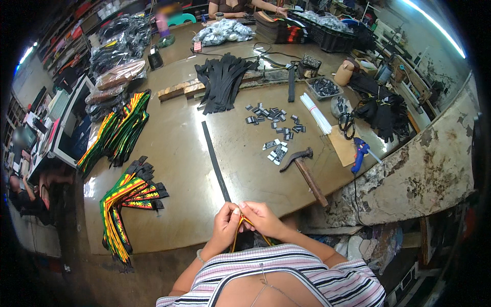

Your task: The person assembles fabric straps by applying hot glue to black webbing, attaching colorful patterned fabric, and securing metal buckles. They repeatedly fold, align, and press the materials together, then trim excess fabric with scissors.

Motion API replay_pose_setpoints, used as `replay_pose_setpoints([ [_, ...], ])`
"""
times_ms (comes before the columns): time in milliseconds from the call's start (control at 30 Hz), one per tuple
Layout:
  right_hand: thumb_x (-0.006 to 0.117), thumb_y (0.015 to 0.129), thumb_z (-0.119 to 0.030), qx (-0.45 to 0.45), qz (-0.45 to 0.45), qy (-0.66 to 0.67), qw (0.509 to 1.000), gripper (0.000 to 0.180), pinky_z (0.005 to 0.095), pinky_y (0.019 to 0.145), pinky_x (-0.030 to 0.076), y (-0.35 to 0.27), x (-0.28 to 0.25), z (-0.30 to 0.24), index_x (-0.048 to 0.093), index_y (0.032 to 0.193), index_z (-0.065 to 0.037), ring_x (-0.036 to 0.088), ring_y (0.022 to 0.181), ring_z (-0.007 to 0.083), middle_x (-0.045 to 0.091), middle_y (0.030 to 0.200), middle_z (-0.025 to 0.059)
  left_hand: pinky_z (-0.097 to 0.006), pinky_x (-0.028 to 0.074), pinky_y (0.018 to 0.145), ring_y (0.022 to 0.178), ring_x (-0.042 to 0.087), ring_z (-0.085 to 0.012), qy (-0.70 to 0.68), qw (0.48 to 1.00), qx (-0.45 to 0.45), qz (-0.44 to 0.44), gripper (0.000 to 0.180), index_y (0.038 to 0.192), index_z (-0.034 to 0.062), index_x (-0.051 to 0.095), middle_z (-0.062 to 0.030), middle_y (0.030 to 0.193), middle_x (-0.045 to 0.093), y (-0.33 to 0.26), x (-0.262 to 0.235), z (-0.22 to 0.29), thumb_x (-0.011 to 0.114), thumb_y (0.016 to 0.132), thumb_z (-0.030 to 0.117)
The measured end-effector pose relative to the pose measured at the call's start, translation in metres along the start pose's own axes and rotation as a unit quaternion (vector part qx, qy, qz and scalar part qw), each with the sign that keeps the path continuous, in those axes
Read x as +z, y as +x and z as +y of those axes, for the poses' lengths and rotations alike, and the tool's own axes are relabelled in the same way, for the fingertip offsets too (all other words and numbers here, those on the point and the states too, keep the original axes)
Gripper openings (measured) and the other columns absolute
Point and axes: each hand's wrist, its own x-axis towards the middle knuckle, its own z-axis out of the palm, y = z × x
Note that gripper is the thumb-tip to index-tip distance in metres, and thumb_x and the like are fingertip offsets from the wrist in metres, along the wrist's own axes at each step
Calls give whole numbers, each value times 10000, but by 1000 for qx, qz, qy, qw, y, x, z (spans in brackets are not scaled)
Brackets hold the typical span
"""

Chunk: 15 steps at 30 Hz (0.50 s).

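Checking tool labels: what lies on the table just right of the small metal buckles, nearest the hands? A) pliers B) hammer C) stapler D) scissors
B: a hammer with a wooden handle lies on the table beside the scattered buckles, up and to the right of both hands, left hand and right hand, which pinch a striped strap.

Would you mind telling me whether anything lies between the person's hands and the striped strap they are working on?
Nothing visible does. The left hand and the right hand both already pinch the yellow-edged striped strap directly at the near table edge. The hammer and the long black strip lie farther up the table, apart from them.
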Motion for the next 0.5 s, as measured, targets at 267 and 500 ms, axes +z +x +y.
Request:
replay_pose_setpoints([
  [267,484,1030,-313,-126,-54,-141,981,388,307,535,414,-11,-27,-10,585,829,3,471,566,106,538,616,41,-206,375,435,515,479,-47,-37,985,-150,-83,148,968,34,543,2,709,545,-5,-12,18,545,1009,176],
  [500,484,1030,-337,-30,-133,-55,989,333,270,531,439,-15,-29,-10,591,943,-34,537,600,77,571,697,1,-201,456,503,589,580,-73,-1,987,-147,-58,147,991,22,587,-37,768,622,0,-18,39,610,973,166],
])
